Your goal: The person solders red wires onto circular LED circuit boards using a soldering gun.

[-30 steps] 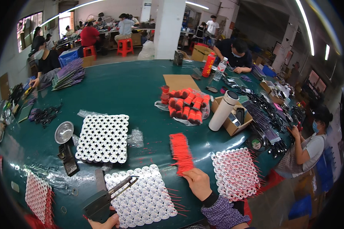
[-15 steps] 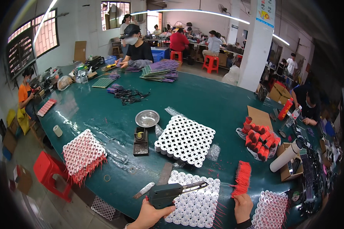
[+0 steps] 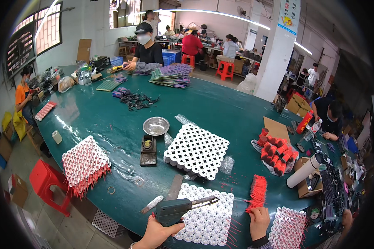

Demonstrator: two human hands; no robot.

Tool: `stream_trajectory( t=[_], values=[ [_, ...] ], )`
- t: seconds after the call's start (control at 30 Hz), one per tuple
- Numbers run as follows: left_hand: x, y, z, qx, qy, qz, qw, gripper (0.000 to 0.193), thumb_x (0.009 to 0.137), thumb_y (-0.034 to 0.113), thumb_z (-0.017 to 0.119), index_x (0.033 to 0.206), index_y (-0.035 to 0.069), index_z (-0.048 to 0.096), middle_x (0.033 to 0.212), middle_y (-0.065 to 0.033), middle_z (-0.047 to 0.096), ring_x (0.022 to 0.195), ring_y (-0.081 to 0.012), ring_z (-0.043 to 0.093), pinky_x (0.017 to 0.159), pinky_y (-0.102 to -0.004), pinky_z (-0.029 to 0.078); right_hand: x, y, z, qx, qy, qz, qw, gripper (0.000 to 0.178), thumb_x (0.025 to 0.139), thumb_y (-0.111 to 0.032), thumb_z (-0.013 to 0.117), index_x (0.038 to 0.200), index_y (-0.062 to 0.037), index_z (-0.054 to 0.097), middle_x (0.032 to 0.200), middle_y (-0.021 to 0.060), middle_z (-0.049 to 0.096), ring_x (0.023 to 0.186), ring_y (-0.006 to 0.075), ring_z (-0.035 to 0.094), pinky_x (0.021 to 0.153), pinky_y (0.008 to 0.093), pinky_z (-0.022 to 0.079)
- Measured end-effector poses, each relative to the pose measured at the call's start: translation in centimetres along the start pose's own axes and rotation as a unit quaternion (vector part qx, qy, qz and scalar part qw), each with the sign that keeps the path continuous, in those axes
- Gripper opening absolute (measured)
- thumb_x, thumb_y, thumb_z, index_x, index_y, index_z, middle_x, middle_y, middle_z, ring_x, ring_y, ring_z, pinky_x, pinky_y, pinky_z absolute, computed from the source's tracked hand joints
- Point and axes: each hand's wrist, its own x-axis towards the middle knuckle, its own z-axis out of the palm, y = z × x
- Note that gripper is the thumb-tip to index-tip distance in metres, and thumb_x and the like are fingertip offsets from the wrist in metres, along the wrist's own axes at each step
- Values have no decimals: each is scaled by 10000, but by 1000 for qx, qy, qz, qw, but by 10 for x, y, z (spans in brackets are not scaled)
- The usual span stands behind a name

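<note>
My left hand [image 3: 157,233] is wrapped round the handle of a dark green soldering gun [image 3: 170,211]. Its long tip reaches over a block of white round pieces [image 3: 201,234] set in close rows. Several thin red wires stick out from that block's right side. At the right, my right hand [image 3: 259,223] pinches the near end of a bundle of red wires [image 3: 258,191] lying on the table. How many wires sit between the fingers cannot be made out. Beside this hand lies another white block with red wires [image 3: 287,230].
A taller white block [image 3: 197,150] stands mid-table beside a metal bowl [image 3: 156,126] and a soldering stand [image 3: 148,155]. Red spools [image 3: 278,153], a white flask [image 3: 304,171] and a box are at the right. A wired stack [image 3: 85,162] lies left, near a red stool [image 3: 47,182]. Co-workers sit around.
The whole view has shifted a little, so the table's things appear farther left. Both hands keep their holds, with little movement relative to the white block.
</note>
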Motion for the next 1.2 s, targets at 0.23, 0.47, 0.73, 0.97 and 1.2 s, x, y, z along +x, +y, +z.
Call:
stream_trajectory(
  t=[0.23,0.47,0.73,0.97,1.2],
  values=[
    [-2,-3,0,1,-4,3,1000,479,771,-101,788,1217,-48,621,933,-122,690,639,-136,612,484,-260,475,0,3,3,-37,19,-1,999,201,742,-24,739,937,-38,692,963,81,614,926,309,573,785,431,453],
    [-6,4,14,45,12,20,999,378,755,-51,799,1103,-26,653,865,-75,674,623,-114,592,515,-246,466,-1,9,3,-62,22,-5,998,180,709,0,750,879,-21,692,905,83,627,886,302,584,773,423,471],
    [-9,6,14,89,35,38,995,313,737,11,832,1013,0,686,829,-28,675,648,-99,598,574,-239,482,-3,8,-1,-46,35,-10,998,180,700,-30,769,858,-47,686,916,65,635,885,287,590,734,421,453],
    [-9,10,24,95,27,64,993,319,736,9,832,1021,5,687,819,-24,668,642,-92,591,568,-235,473,0,15,4,-56,33,-25,998,133,718,-29,751,826,-60,680,867,62,625,851,281,590,734,416,446],
    [5,-13,5,8,4,1,1000,403,774,-79,804,1142,-55,640,886,-106,686,621,-126,607,494,-251,468,-2,20,3,-64,44,-23,997,125,699,-41,741,746,-66,629,783,81,582,806,307,565,709,432,431]
  ],
)
